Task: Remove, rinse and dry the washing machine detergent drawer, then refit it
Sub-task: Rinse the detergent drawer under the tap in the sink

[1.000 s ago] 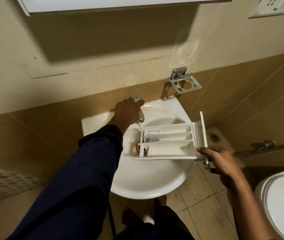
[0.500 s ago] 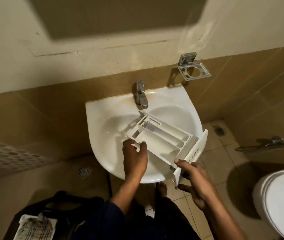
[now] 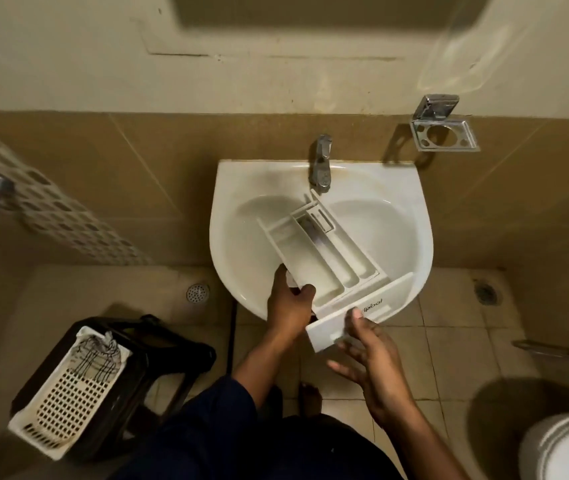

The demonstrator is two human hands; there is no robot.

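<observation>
The white detergent drawer (image 3: 324, 258) lies tilted over the white washbasin (image 3: 241, 188), its compartments facing up and its front panel toward me at the basin's near rim. My left hand (image 3: 288, 308) grips the drawer's near left side wall, thumb inside the large compartment. My right hand (image 3: 362, 351) is at the front panel with its fingers spread and fairly straight, the thumb tip touching the panel's top edge. The chrome tap (image 3: 321, 164) stands above the drawer's far end; no water stream is visible.
A chrome holder (image 3: 444, 133) is fixed to the wall right of the basin. A white perforated basket with a checked cloth (image 3: 71, 386) sits on a dark stool at lower left. A toilet (image 3: 563, 448) is at lower right. Floor drains (image 3: 198, 292) flank the basin.
My left hand left the tap and took hold of the drawer's side. The drawer swung so its front panel faces me. My right hand loosened its grip on the front panel.
</observation>
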